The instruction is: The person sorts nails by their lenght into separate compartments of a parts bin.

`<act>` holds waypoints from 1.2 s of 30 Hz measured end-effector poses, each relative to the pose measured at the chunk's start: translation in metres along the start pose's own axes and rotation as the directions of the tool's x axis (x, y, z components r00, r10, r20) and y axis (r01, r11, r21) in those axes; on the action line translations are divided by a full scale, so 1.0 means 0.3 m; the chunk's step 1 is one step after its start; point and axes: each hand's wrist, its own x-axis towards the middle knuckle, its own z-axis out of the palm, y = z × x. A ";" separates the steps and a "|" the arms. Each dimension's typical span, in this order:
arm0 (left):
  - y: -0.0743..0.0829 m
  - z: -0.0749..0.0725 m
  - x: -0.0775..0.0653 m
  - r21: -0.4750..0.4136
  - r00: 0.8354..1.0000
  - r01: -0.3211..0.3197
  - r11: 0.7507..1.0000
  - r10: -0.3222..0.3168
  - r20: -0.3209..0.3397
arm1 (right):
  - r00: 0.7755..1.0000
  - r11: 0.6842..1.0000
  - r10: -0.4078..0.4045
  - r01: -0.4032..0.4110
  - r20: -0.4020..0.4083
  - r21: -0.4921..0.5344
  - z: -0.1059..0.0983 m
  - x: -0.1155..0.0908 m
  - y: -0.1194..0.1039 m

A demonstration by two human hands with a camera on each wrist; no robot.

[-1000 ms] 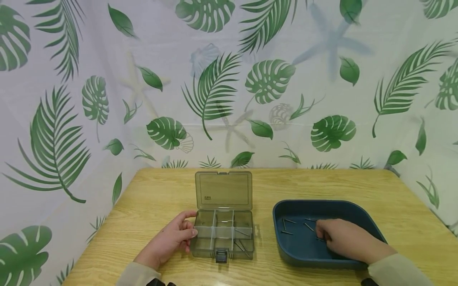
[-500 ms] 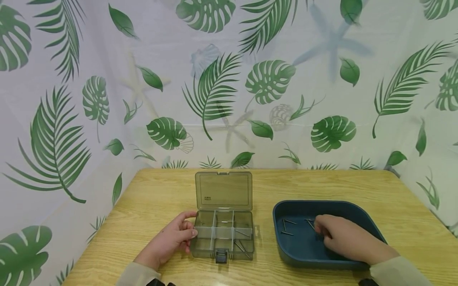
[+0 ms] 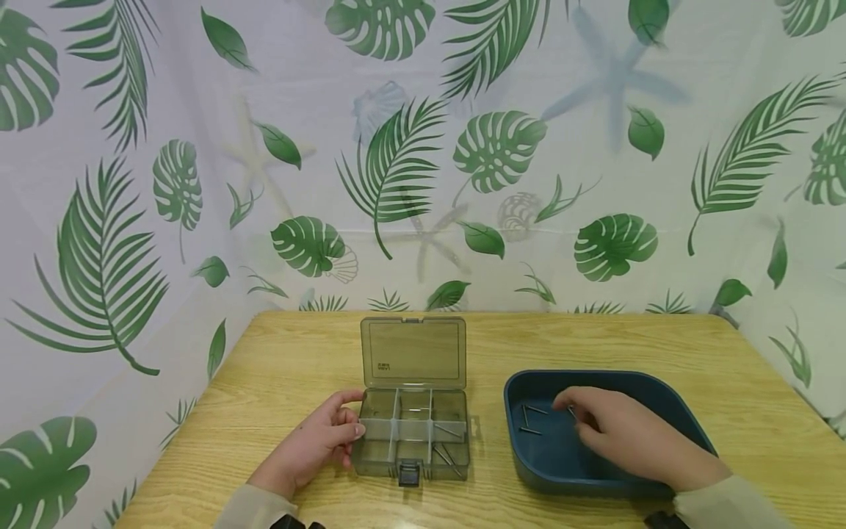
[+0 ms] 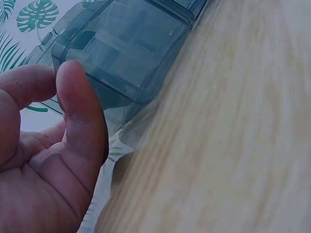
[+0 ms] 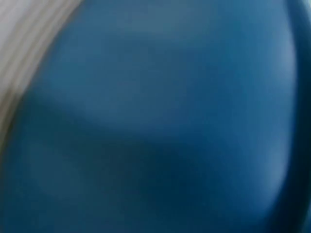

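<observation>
A smoky clear compartment box [image 3: 410, 441] stands on the table with its lid [image 3: 413, 353] raised. My left hand [image 3: 324, 437] holds the box's left side, thumb at the front and index finger farther back. In the left wrist view the thumb [image 4: 80, 107] lies against the box corner [image 4: 73, 63]. Several thin metal screws or nails [image 3: 446, 455] lie in the right-hand compartments. My right hand [image 3: 624, 433] is inside the dark blue tray [image 3: 562, 481], index finger and thumb apart. Beside its fingertips lie several similar metal pieces [image 3: 531, 431]; one is partly hidden by the hand.
The wooden table [image 3: 297, 345] bears both containers, with a gap between them. A leaf-patterned cloth [image 3: 423, 184] hangs behind and at the sides. The right wrist view shows only the blurred blue tray [image 5: 160, 97] and a strip of table.
My right hand has shifted left within the tray, and its index finger and thumb have spread apart. The left hand and the box have stayed put.
</observation>
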 end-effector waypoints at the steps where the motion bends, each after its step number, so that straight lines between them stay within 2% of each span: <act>1: 0.000 0.000 0.000 0.000 1.000 0.001 1.000 -0.001 -0.001 | 1.000 1.000 -0.010 0.010 0.000 0.009 -0.001 0.002 -0.011; 17: 0.004 0.002 0.000 -0.001 1.000 0.005 1.000 -0.005 -0.007 | 0.991 0.986 -0.134 0.133 0.001 0.103 0.033 0.064 -0.175; 27: 0.008 0.000 0.001 0.010 1.000 -0.003 1.000 0.003 0.003 | 0.981 0.978 -0.191 0.192 -0.023 0.078 0.068 0.109 -0.249; 36: 0.001 0.004 0.002 0.004 1.000 -0.003 1.000 0.003 0.009 | 0.978 0.977 -0.210 0.210 0.004 0.047 0.117 0.153 -0.331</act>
